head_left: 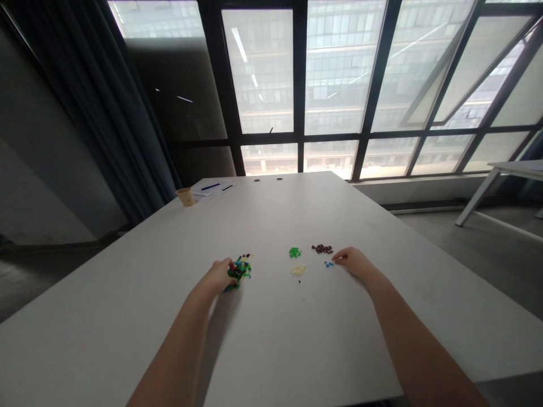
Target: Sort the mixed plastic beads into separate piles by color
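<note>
At the mixed pile of small coloured pieces (242,268), my left hand (220,274) curls its fingers and thumb round some of them; green, blue, dark brown and yellow ones show. My right hand (350,260) is in a pinch at the right end of a small group of blue pieces (328,264). Whatever lies between those fingertips is too small to make out. Just beyond the blue group is a heap of dark brown pieces (323,249). A green heap (294,252) and a pale yellow heap (298,269) lie between my hands.
One dark piece (299,281) lies alone in front of the yellow heap. On the white table (275,345), a paper cup (185,196) stands at the far left beside papers (212,191) and pens. Windows rise behind the table; another table (517,168) stands at right.
</note>
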Tool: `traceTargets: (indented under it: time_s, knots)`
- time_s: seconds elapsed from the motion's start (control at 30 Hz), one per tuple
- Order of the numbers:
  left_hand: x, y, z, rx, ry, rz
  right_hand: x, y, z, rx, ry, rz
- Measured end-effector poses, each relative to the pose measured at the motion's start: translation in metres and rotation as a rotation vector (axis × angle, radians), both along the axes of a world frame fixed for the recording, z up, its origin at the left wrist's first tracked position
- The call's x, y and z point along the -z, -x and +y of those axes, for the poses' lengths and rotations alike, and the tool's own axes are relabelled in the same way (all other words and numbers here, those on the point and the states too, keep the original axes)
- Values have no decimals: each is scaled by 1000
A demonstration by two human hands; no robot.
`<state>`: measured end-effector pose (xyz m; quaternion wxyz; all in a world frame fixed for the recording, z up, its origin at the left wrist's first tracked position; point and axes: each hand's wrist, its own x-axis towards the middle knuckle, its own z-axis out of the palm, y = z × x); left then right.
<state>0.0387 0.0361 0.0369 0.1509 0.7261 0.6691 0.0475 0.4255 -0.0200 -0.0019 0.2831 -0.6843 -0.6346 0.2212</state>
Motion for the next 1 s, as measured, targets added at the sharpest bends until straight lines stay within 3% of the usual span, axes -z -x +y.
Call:
traceTargets:
  time_s: [0.27, 0.47, 1.0]
  knots:
    - [8, 18, 3, -45, 101, -9, -8, 5, -2, 65, -54, -24]
    - [13, 14, 8, 0, 30, -17, -8, 7, -2, 37, -57, -56]
    - [8, 6, 8, 25, -76, 80, -7, 7, -2, 19, -55, -62]
